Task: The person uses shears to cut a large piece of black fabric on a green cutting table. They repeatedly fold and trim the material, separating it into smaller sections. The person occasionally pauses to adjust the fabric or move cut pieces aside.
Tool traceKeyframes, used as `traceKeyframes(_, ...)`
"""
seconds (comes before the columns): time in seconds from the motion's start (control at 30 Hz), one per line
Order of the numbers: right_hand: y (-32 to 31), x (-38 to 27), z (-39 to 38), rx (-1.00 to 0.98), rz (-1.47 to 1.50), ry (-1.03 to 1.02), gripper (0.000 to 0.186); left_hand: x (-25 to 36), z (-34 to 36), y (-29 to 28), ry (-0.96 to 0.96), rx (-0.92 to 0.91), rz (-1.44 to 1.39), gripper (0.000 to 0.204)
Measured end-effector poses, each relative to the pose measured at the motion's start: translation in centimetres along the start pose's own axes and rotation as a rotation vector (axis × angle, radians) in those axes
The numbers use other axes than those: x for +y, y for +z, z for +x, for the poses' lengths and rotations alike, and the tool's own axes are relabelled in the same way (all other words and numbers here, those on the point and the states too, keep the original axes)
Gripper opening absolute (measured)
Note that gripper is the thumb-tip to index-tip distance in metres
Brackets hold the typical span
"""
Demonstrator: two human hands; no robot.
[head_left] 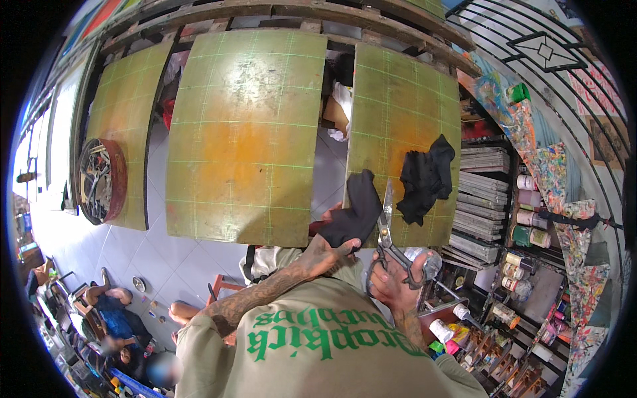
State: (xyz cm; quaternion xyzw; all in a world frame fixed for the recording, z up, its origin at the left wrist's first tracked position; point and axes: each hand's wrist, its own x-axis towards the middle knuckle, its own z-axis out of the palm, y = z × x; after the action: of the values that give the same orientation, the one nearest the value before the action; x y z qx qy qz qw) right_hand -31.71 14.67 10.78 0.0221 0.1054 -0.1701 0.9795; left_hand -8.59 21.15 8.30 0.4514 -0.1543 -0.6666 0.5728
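Note:
My left hand (320, 257) is closed on a piece of black cloth (358, 209), with the thumb on top. The cloth's upper part lies over the near left corner of the right-hand board (405, 86). In my right hand (393, 286) is a pair of scissors (385, 229), fingers through the handles. Their blades point away from me, slightly apart, just right of the cloth. A second crumpled black cloth (424, 179) rests on the same board, beyond the scissors and to the right.
Left of it stand a wide middle board (245, 132) and a narrower board (133, 93), the latter bearing a round container (118, 182) of tools. Gaps separate the boards. Stacked frames (474, 199) and shelved jars (531, 219) line the right. Another person (123, 315) sits at lower left.

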Motion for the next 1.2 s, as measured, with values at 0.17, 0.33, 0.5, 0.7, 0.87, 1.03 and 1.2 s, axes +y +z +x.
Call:
traceKeyframes(0.17, 2.1, -0.4, 3.4, 0.034, -0.12, -0.066, 0.103, 2.3, -0.3, 0.9, -0.065, -0.101, -0.06, 0.043)
traceKeyframes(0.33, 2.3, -0.2, 3.8, 0.249, -0.022, -0.117, 0.107, 2.8, -0.7, 0.5, -0.073, -0.064, -0.032, 0.036)
traceKeyframes(0.5, 1.4, -0.9, 4.8, 0.091, -0.047, -0.176, 0.103, 2.6, -0.5, -0.3, -0.107, -0.045, 0.08, 0.031)
traceKeyframes(0.7, 3.7, -1.1, 6.2, 0.111, -0.141, -0.246, 0.102, 5.0, -1.2, -0.6, -0.167, -0.049, 0.223, 0.037)
traceKeyframes(0.87, 1.7, -4.0, 5.8, -0.028, 0.083, -0.271, 0.104, 3.0, -3.5, -2.2, -0.25, 0.087, 0.04, 0.038)
traceKeyframes(1.03, 4.9, -3.6, 8.3, 0.208, -0.186, -0.362, 0.106, 7.0, -4.8, -3.7, -0.322, -0.091, 0.302, 0.033)
traceKeyframes(1.2, 2.6, -9.1, 8.4, -0.176, -0.045, -0.417, 0.095, 8.6, -7.0, -4.1, -0.185, -0.11, 0.288, 0.037)
